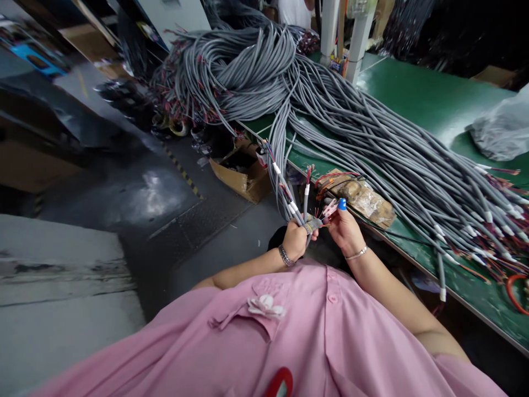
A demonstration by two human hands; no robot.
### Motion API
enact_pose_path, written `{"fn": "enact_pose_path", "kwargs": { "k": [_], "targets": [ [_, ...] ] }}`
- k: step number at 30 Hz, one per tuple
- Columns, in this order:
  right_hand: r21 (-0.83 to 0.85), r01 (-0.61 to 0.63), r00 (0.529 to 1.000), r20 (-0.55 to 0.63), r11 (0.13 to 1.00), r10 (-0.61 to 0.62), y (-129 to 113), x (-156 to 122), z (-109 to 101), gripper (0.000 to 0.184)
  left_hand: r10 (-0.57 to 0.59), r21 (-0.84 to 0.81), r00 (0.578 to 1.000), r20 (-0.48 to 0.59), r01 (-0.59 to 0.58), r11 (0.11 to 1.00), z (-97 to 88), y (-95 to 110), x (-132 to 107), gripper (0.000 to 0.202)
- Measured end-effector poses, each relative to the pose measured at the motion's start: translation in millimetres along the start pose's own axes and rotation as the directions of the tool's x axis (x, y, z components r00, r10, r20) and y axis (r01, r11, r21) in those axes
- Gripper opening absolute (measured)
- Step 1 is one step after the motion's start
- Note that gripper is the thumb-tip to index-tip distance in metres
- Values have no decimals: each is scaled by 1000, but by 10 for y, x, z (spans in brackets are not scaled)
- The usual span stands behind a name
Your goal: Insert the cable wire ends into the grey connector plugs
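Observation:
My left hand (295, 238) is closed around several grey cables (284, 187) with white sleeves near their stripped ends. A grey cover is on one of its fingers. One short cable end (306, 192) stands up from this grip, with coloured wires fanning out at its tip. Close beside it, my right hand (344, 227) has a blue finger cot (342, 204) on one digit. Its fingers are pinched at a small pale pink piece (329, 208) whose kind I cannot make out. Thin loose wires show between the two hands.
A large heap of grey cables (256, 71) spreads across the green table (413, 82). A tape-wrapped block (363, 201) lies at the table's near edge. An open cardboard box (239, 176) stands on the floor. A clear plastic bag (502, 129) is at right.

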State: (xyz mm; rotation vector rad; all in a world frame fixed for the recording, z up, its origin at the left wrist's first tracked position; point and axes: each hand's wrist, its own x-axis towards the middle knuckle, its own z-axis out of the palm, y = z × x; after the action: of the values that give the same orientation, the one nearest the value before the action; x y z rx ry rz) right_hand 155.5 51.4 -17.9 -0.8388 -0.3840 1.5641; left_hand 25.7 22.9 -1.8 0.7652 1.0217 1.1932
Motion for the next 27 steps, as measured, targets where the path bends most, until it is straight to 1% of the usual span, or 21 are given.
{"fn": "enact_pose_path", "kwargs": {
  "k": [4,10,12,14,17,23,27],
  "targets": [
    [8,-28,1000,-1,1000,28,-3,-27,13,40,-22,19,1000,-4,22,1000,-3,7,-11,30],
    [35,-146,984,112,989,141,-80,-89,-36,53,-13,14,1000,-7,13,1000,-31,60,-70,28],
    [23,-171,977,134,985,166,-110,-104,-46,53,-16,4,1000,-21,16,1000,-46,79,-87,28],
    [8,-165,978,134,986,162,-130,-112,-46,46,-9,-8,999,-34,9,1000,-53,90,-92,26],
    [0,-115,987,113,993,114,-133,-113,-35,34,-3,-20,999,-38,3,1000,-40,88,-71,27],
    [20,-83,992,102,996,81,-97,-101,2,33,-7,-26,999,-54,5,1000,10,49,4,26],
    [26,-63,996,66,998,62,-73,-73,5,29,-26,-3,996,-80,25,1000,1,20,18,29]
  ]
}}
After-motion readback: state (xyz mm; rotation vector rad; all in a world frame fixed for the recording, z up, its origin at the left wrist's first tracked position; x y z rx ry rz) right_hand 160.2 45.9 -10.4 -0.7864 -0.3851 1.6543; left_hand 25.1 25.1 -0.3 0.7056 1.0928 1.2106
